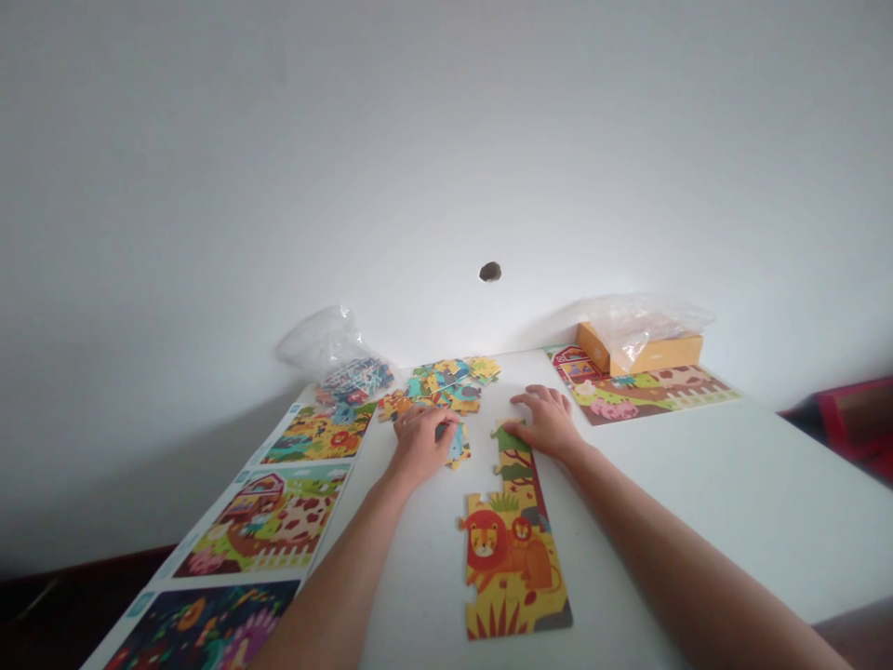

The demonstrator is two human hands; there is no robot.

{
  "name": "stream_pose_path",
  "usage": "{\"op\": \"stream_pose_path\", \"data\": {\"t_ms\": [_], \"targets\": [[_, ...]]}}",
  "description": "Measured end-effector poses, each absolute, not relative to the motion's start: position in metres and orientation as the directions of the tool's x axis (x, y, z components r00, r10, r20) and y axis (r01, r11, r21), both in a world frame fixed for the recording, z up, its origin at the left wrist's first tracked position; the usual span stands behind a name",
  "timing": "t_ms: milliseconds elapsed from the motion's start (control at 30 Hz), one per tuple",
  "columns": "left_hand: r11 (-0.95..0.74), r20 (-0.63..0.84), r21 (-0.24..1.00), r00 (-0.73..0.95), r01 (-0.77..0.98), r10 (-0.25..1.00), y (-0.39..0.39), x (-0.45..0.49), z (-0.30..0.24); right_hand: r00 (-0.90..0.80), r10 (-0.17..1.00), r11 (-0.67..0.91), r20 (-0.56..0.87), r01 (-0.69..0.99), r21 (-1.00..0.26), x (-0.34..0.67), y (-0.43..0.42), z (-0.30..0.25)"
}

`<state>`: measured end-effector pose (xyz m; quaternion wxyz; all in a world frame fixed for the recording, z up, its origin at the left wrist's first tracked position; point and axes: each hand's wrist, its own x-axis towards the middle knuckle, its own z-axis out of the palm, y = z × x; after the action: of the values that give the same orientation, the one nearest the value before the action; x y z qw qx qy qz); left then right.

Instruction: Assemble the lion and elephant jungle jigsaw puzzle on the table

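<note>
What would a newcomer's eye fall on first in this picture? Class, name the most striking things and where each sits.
Probably the yellow, roughly L-shaped, lion-printed jigsaw section on the white table, with the right hand at its far end. Next, perhaps, the dark, ragged hole in the white wall, near the picture's centre. Then maybe the clear plastic bag over the yellow-orange box, at the table's back right.

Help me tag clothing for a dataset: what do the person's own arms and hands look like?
The left hand and right hand wear no gloves. The left forearm and right forearm are slim and bare, with no sleeve in view. No watch, bracelet, cable or marking shows on either; nail details are too small to tell.
</note>
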<state>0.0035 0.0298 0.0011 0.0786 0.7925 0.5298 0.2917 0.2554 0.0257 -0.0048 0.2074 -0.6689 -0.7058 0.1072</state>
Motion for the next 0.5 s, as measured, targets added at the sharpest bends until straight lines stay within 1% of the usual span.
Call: {"op": "stream_pose_path", "data": {"t_ms": [200,300,400,500], "targets": [[-0.326,0.363,0.346,0.195,0.880,0.911,0.032,-0.001,0.003,-0.027,0.989,0.087,0.147,0.901,-0.425,0.255,0.024,-0.004],[-0.240,0.388,0.319,0.104,0.917,0.916,0.033,-0.003,0.001,-0.046,0.985,0.116,0.168,0.893,-0.434,0.253,0.022,0.000],[-0.166,0.383,0.333,0.028,0.928,0.923,0.035,-0.006,-0.003,-0.128,0.971,0.206,0.200,0.874,-0.439,0.251,0.019,0.007],[-0.136,0.356,0.360,-0.001,0.923,0.935,0.038,-0.007,-0.006,-0.277,0.940,0.338,0.200,0.837,-0.429,0.246,0.015,0.014]]}}
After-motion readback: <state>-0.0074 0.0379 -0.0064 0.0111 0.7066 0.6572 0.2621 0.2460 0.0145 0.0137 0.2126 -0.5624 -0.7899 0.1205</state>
